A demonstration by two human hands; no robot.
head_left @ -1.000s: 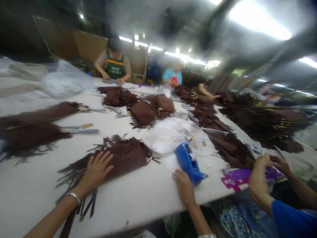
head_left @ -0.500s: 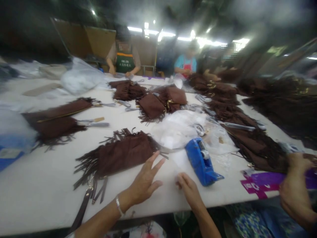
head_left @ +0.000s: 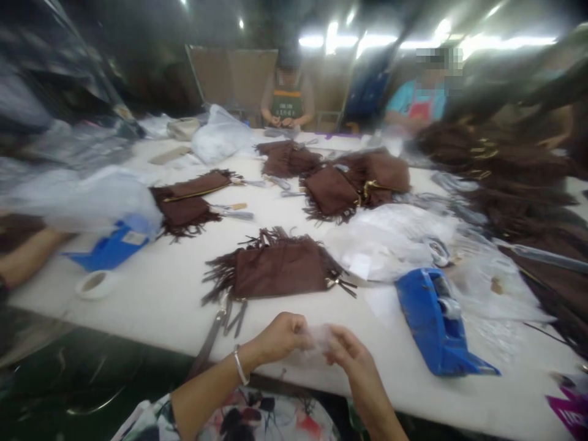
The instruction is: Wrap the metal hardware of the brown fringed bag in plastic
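Observation:
Above the table's near edge, my left hand [head_left: 281,338] and my right hand [head_left: 351,354] face each other, fingers pinched on a small, translucent whitish piece [head_left: 318,337]. Blur hides whether it is plastic or thin paper. Just beyond them lies a brown fringed bag [head_left: 280,269], flat, with its strap [head_left: 212,335] trailing toward me past my left forearm. To the right of my right hand stands a blue tape dispenser [head_left: 427,321] with a roll in it.
Crumpled clear plastic bags [head_left: 390,239] lie behind the dispenser. More brown fringed bags [head_left: 333,190] cover the table [head_left: 174,300] farther back and right. A second blue dispenser [head_left: 110,245] and a tape roll [head_left: 95,285] sit left, near another person's arm [head_left: 32,257]. Two co-workers sit opposite.
My left hand has drawn back from the fringed bag, and its spread fingers have closed. Both hands now meet on the whitish piece. The view has swung left.

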